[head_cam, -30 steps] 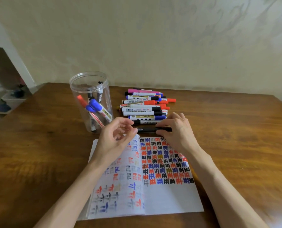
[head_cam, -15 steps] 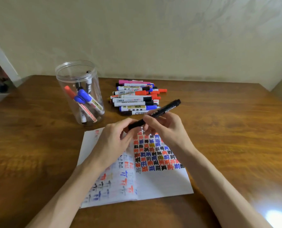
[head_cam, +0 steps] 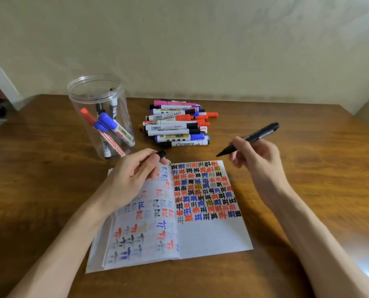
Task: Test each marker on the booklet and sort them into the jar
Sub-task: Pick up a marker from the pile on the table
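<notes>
wooden table | holds: jar, marker pile, open booklet

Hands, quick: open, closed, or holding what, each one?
Left hand: pinches the black cap.
Right hand: grips the uncapped black marker, tip clear of the booklet.

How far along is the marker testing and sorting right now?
Done: a few markers sit in the jar, and test marks cover much of the booklet. In hand: right hand holds an uncapped black marker, left hand its cap. Left: the marker pile beside the jar.
</notes>
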Demonstrator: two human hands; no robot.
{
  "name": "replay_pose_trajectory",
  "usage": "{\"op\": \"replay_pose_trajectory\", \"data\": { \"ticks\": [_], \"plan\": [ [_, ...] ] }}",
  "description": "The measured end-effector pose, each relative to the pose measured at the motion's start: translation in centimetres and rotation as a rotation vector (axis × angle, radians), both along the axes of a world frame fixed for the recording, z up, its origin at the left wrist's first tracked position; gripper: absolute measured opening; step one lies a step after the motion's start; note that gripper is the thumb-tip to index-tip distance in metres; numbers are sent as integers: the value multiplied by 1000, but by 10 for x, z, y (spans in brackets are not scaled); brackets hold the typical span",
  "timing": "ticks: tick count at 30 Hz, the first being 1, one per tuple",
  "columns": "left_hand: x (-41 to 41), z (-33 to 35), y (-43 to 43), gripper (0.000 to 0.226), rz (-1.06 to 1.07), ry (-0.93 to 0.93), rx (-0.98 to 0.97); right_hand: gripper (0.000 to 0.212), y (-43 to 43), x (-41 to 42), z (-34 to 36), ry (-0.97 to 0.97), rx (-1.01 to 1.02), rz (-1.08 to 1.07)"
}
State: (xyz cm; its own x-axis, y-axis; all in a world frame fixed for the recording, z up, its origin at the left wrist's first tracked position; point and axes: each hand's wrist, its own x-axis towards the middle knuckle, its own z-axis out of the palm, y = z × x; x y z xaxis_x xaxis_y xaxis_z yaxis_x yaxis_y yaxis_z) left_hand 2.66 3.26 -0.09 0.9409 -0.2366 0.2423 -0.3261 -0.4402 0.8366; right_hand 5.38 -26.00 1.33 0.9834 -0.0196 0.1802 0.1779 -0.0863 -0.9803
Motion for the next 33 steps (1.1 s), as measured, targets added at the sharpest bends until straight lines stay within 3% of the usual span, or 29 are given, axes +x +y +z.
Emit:
{"op": "replay_pose_trajectory", "data": {
  "ticks": [6,9,16,23,33],
  "plan": [
    [-11,2,-15,17,-53,10,66,30,17,-35,-5,49,-54,15],
    [-22,2,-16,29,-102,18,91,24,23,-55,-8,61,-36,-10],
    [-36,-10,-5,33,-143,68,199,5,54,-92,-15,67,-93,52],
    [-36,-17,5,23,-116,112,185,14,75,-101,-36,56,-304,-55],
    [-35,-23,1,27,-68,65,219,17,74,-102,-41,21,-391,-61]
  ]
}}
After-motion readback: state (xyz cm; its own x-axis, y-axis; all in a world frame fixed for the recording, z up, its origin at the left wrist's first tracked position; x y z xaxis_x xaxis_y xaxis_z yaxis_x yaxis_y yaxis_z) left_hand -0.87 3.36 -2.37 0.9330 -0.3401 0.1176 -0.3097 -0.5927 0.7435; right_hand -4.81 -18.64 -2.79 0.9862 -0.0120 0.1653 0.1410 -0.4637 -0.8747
